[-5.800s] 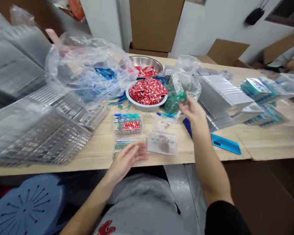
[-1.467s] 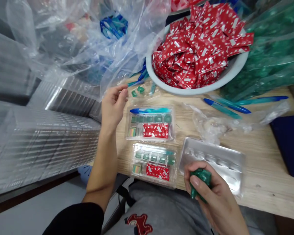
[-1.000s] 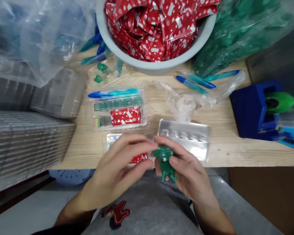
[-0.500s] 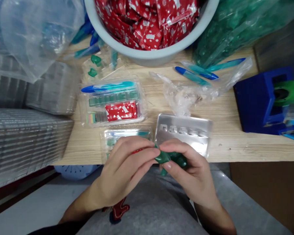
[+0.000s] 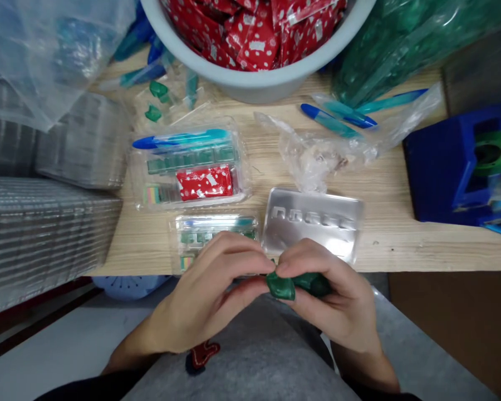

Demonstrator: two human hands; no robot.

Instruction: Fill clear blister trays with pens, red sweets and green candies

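In front of my body, my left hand [image 5: 212, 295] pinches a small glossy green piece [image 5: 281, 285] by its left end. My right hand [image 5: 338, 298] pinches the same piece from the right, thumb below and index finger above. More dark green glossy pieces [image 5: 315, 284] sit in the curl of my right hand, partly hidden by its fingers. Behind my left hand lies a clear blister tray [image 5: 183, 223] with green and striped items in it. A shiny silver metal plate or lid [image 5: 304, 234] with raised marks lies just beyond my right hand.
Another filled blister tray [image 5: 242, 184] holds a blue pen and a red packet. A pale tub [image 5: 250, 83] of red packets stands behind. Clear trays [image 5: 45, 234] are stacked left; a blue tape dispenser [image 5: 438, 172] stands right. A crumpled plastic bag [image 5: 317, 161] lies between.
Both hands still hold the green piece, which now shows more fully between the fingertips and sits slightly lower. The view has shifted a little.
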